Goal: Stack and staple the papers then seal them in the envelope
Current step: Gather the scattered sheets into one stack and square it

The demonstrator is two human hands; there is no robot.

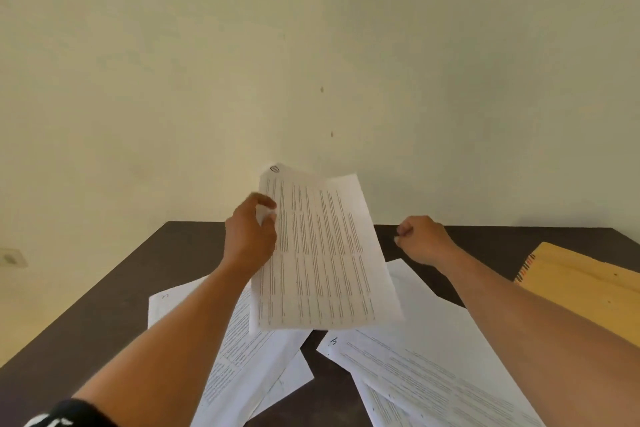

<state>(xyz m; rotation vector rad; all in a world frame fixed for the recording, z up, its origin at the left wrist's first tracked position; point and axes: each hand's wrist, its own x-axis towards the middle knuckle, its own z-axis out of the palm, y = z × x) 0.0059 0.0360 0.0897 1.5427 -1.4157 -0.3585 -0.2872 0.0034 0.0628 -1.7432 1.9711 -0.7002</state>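
Pinched between thumb and curled fingers, the left hand (251, 236) grips a printed sheet (325, 253) by its left edge and holds it in the air, tilted, its face of dense text columns turned toward the camera and its top reaching up in front of the wall (311, 45). A small circled mark sits at the sheet's upper left corner. The right hand (420, 239) hangs above the far edge of the table (104, 305) with its fingers curled into a fist, apart from the sheet; nothing shows inside it. Below the raised sheet the dark brown table carries loose papers in two overlapping heaps: the left heap (242, 357) lies under the left forearm toward the near edge, and the right heap (433, 374) spreads from the middle toward the near right corner, partly under the right forearm. A dark strip of table shows between the two heaps. By the right edge lies a spiral-bound pad (581, 288) with a tan cover, just beside the right forearm. A black sleeve (69, 414) with white marks covers the left arm at the bottom left.
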